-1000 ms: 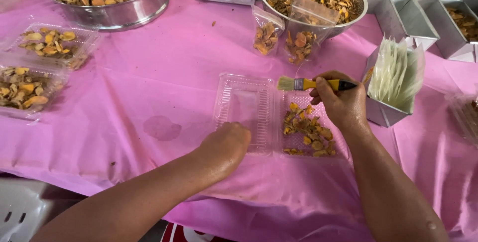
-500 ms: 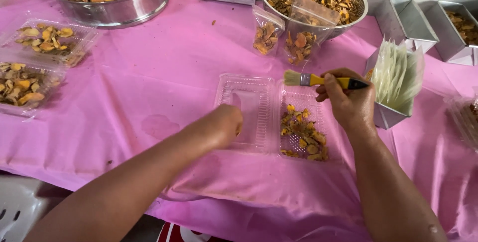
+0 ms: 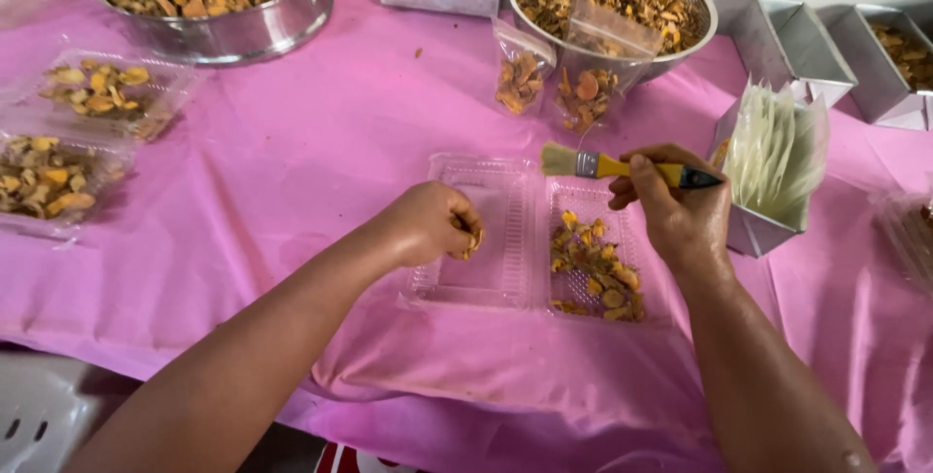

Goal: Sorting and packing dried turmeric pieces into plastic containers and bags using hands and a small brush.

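Moved onto the clear tray (image 3: 486, 240) near the worktop's front edge, left hand (image 3: 432, 225) pinches dried slices (image 3: 473, 240); right hand (image 3: 675, 206) grasps the brush (image 3: 622, 167).

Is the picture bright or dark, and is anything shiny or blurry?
Head view: bright, even light on the pink tablecloth, with only soft shadows under the left hand and right hand; pale glare on the clear plastic tray and the steel pot; the brush looks sharp; the bottom corners are dimmer and a little soft.
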